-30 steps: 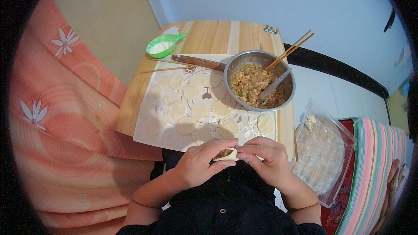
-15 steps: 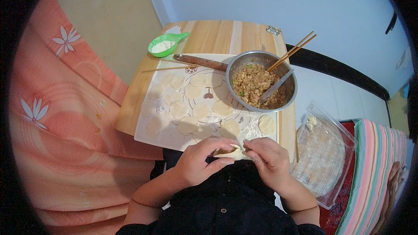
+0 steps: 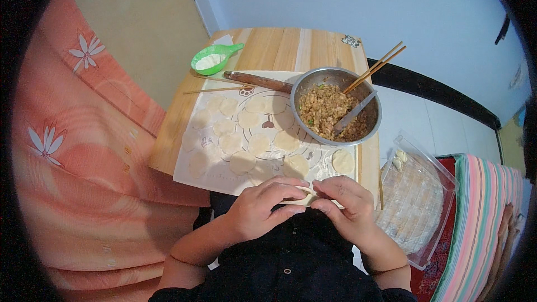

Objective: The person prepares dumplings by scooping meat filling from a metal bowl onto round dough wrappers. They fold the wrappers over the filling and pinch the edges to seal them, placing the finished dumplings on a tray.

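Between my hands, just past the table's near edge, is a partly folded dumpling (image 3: 299, 199). My left hand (image 3: 267, 201) is closed around its left side, with fingers over the top and thumb below. My right hand (image 3: 348, 197) pinches its right end; the fingers hide most of that edge. Ahead of my hands, several round dough wrappers (image 3: 259, 144) lie on a white floured mat (image 3: 187, 172). At the mat's far right stands a metal bowl (image 3: 376, 128) of minced filling (image 3: 324, 106), with a spoon (image 3: 356, 113) and chopsticks (image 3: 376, 67) leaning in it.
A rolling pin (image 3: 258, 80) lies along the mat's far side, near a loose chopstick (image 3: 215, 89) and a green scoop of flour (image 3: 226, 48). Right of the wooden table (image 3: 291, 45), a clear tray (image 3: 436, 240) holds a few dumplings (image 3: 400, 159). Orange curtain (image 3: 95, 190) hangs at left.
My right hand has moved slightly left, closer to my left hand. The dumpling's open side, where filling showed, is now folded further and mostly covered by fingers.
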`<state>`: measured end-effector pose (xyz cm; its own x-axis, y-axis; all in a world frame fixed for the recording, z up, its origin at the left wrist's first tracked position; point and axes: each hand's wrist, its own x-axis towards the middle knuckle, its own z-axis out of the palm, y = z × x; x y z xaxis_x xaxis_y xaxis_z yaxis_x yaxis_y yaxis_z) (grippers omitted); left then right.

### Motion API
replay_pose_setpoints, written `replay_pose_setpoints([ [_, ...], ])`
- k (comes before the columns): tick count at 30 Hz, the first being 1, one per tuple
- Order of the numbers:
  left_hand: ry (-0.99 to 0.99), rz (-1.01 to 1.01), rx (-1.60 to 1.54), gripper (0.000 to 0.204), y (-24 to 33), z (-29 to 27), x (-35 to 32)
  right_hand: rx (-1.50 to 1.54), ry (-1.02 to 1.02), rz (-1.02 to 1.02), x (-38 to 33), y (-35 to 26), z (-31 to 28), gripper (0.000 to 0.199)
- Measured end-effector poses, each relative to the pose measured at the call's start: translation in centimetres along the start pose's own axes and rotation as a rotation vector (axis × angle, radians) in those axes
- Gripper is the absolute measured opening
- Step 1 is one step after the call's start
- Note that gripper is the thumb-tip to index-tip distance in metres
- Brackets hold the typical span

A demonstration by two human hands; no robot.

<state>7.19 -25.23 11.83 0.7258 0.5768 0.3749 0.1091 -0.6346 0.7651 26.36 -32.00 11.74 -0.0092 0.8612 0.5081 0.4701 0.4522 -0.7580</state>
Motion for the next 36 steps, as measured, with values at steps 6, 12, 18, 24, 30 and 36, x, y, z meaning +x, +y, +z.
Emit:
replay_pose_setpoints([
  [6,-0.045,0.063,0.068,0.023,0.5,-0.1,0.5,-0.013,-0.063,-0.021,0.2,-0.2,-0.5,0.016],
  [12,0.054,0.016,-0.090,0.024,0.3,0.5,0.0,-0.078,-0.010,-0.064,0.0,-0.8,-0.3,0.015],
  [18,0.013,0.080,0.011,0.024,0.5,-0.1,0.3,-0.159,0.052,-0.158,-0.3,-0.5,-0.3,0.023],
  [24,0.019,0.096,0.048,0.024,0.5,-0.1,0.4,-0.117,-0.017,-0.227,-0.1,-0.4,-0.6,0.034],
  [30,0.002,0.136,0.097,0.024,0.3,-0.2,0.6,-0.206,-0.128,-0.236,0.3,-0.7,-1.3,0.030],
  [36,-0.082,-0.013,0.084,0.041,0.9,-0.6,0.7,-0.138,-0.073,-0.178,0.5,-0.6,-1.1,0.021],
])
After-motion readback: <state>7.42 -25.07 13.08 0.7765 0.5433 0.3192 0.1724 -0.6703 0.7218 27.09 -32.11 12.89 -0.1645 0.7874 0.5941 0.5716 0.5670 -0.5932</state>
